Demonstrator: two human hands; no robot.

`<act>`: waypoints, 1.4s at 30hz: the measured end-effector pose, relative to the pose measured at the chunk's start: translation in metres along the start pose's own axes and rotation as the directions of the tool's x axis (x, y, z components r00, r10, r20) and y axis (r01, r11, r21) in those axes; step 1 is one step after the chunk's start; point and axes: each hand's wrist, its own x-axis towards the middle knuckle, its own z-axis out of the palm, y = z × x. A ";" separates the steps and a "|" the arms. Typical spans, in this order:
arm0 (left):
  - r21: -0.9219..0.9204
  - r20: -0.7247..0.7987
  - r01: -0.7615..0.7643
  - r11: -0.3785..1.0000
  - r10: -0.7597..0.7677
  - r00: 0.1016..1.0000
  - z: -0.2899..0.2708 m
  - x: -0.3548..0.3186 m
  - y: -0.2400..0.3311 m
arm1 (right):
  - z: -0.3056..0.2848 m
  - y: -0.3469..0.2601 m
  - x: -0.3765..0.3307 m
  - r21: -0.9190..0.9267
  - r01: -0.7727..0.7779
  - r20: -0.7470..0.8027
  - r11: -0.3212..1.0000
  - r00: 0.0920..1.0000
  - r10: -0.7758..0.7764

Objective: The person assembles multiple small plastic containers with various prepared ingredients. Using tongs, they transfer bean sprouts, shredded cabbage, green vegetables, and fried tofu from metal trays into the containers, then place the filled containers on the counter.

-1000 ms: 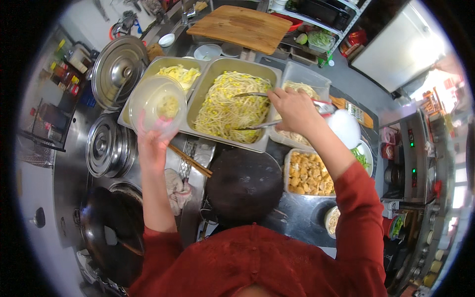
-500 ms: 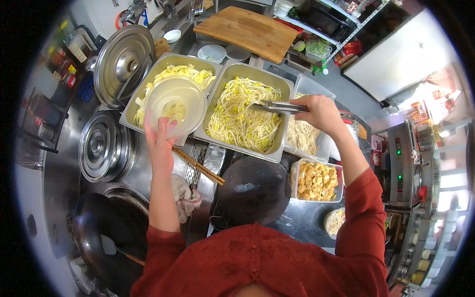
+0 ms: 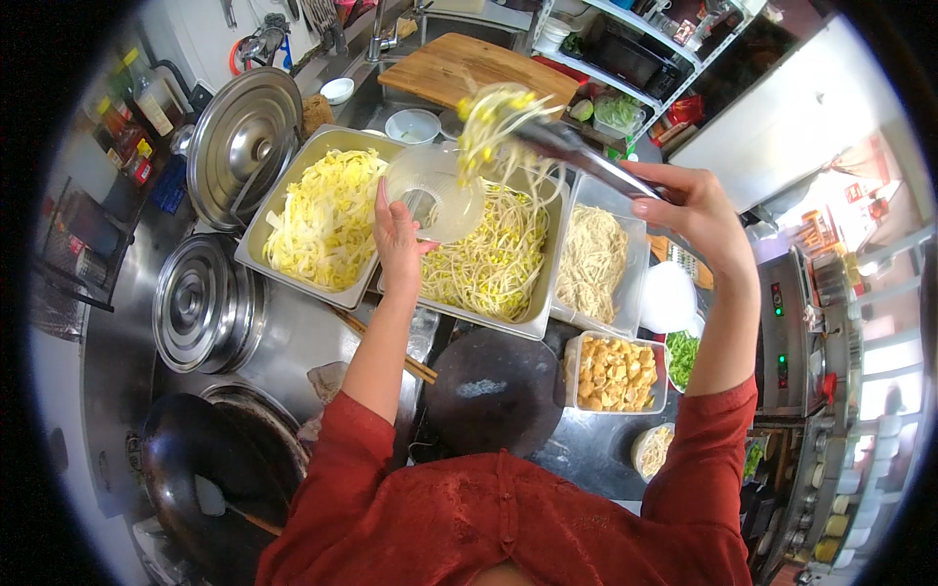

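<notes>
My left hand (image 3: 399,242) holds a round clear plastic container (image 3: 437,193), tilted, above the steel tray of bean sprouts (image 3: 493,259). My right hand (image 3: 690,210) grips metal tongs (image 3: 578,154) whose tips clamp a bunch of bean sprouts (image 3: 493,122) lifted just above and behind the container's rim. To the left sits a second steel tray (image 3: 256,232) filled with yellow shredded strips (image 3: 324,220). Both arms wear red sleeves.
A clear tub of pale noodles (image 3: 592,262) and a tub of fried tofu cubes (image 3: 614,374) lie right of the sprouts. A round dark board (image 3: 493,391), steel lids (image 3: 244,146) (image 3: 193,301), a black wok (image 3: 200,488), a wooden cutting board (image 3: 467,66) and chopsticks (image 3: 415,363) surround them.
The tongs rose out of the sprout tray with a bunch of sprouts. My left hand carried the container rightward from over the yellow strips to over the sprout tray.
</notes>
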 end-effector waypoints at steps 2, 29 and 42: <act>-0.001 0.034 0.003 1.000 -0.003 0.999 0.008 0.003 -0.003 | 0.023 -0.015 0.025 -0.336 0.024 0.082 0.942 0.997 0.004; -0.120 0.021 -0.025 0.992 0.027 0.999 -0.042 -0.017 0.030 | 0.046 0.043 -0.044 -0.509 0.044 0.015 0.860 0.999 -0.042; -0.137 -0.063 -0.079 0.987 0.071 0.996 -0.040 -0.024 0.024 | 0.033 0.018 -0.053 -0.115 -0.050 -0.173 0.992 0.985 0.029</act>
